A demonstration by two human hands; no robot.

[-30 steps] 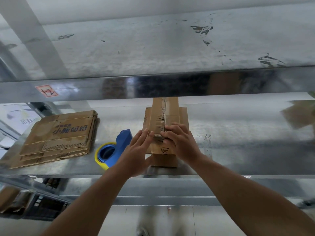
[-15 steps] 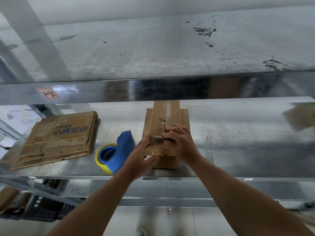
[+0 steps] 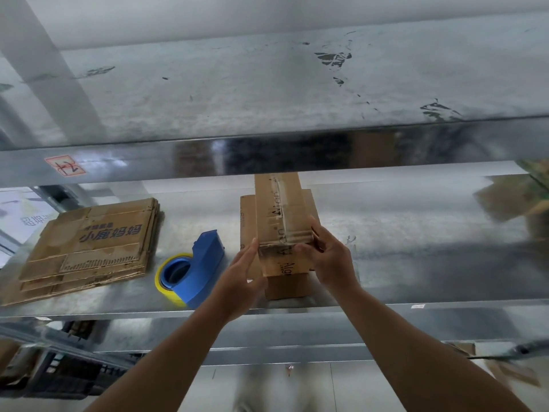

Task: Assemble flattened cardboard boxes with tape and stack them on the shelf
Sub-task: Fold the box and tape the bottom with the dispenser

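- Since a second ago, both hands have come off the top of the narrow box point(image 3: 282, 215) and moved to the sides of its 6 o'clock end.
- The box lies lengthwise on the lower boxes point(image 3: 286, 288) mid-shelf point(image 3: 416, 306), pointing to 12 o'clock.
- Left hand point(image 3: 242, 275): fingers straight and together, pressed flat against the 9 o'clock side.
- Right hand point(image 3: 329, 260): thumb and curled fingers pinch the 3 o'clock corner.
- Best handled by squeezing evenly, keeping the box level and squaring it over the one beneath.
- The tape dispenser point(image 3: 193, 272) sits near at 9 o'clock, with flattened cardboard point(image 3: 89, 245) beyond it.
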